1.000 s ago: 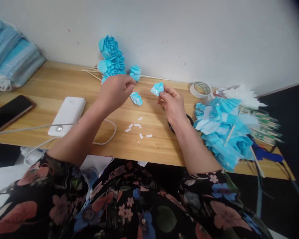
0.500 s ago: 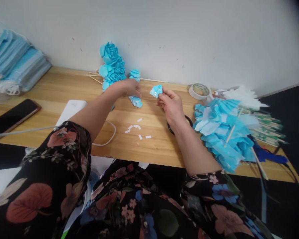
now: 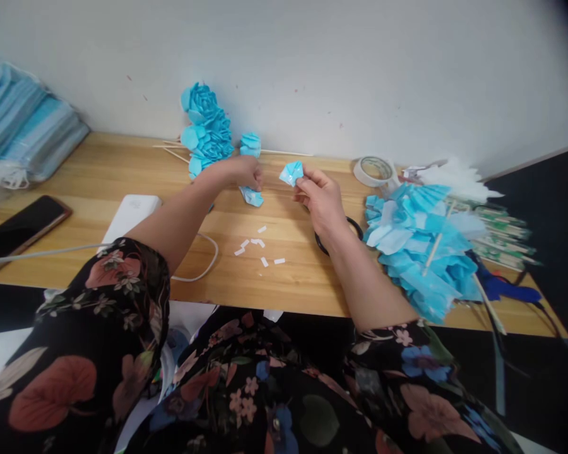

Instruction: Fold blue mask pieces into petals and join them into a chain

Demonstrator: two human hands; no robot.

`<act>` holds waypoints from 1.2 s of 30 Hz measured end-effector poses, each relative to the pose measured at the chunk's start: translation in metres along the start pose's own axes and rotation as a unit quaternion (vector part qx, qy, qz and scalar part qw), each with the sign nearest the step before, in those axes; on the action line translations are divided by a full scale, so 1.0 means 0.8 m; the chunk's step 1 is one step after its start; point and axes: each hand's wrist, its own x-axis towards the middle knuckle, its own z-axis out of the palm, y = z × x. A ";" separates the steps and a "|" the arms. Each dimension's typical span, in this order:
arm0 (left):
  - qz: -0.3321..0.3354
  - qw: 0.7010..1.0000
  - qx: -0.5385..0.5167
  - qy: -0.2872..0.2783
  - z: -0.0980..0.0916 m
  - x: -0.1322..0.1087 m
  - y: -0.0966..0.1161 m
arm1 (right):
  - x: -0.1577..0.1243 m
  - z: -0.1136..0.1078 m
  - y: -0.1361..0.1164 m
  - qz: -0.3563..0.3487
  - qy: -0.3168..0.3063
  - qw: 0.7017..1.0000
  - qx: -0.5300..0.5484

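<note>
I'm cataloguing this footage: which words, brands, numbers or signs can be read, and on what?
No text is readable.
Tape roll: marks on its core, too small to read.
White device: faint marks, too blurred to read.
Green-and-white strips: too blurred to tell whether they carry text.

dark phone [image 3: 23, 228], white cable [image 3: 38, 254], perhaps power bank [image 3: 131, 213]

Just beyond the white slips [image 3: 260, 243], the left hand [image 3: 246, 171] hides part of a small blue piece [image 3: 252, 198]; any grip on it cannot be made out. To their right, the right forearm [image 3: 360, 271] covers part of a black ring [image 3: 319, 246]. To their left, the sleeve [image 3: 142, 271] and forearm mask a power bank's [image 3: 131, 211] near end; farther left, the picture's edge cuts a phone [image 3: 23, 233] and mask stack [image 3: 38, 120]. Far right of them, the green-marked bundle's [image 3: 504, 236] print is blurred.
</note>
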 end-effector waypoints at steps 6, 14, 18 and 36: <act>-0.027 0.995 0.075 -0.062 -0.018 -0.016 0.009 | 0.000 0.000 -0.002 0.011 0.000 1.000 0.005; 0.042 0.967 -0.108 0.229 -0.016 -0.084 0.036 | -0.005 0.001 -0.012 0.020 -0.071 0.995 0.065; 0.032 0.932 -0.223 0.283 0.006 -0.110 0.044 | -0.010 0.004 -0.015 0.030 -0.106 0.992 0.062; -0.002 0.908 -0.290 0.303 0.028 -0.121 0.028 | -0.015 0.009 -0.008 0.070 -0.115 0.991 0.019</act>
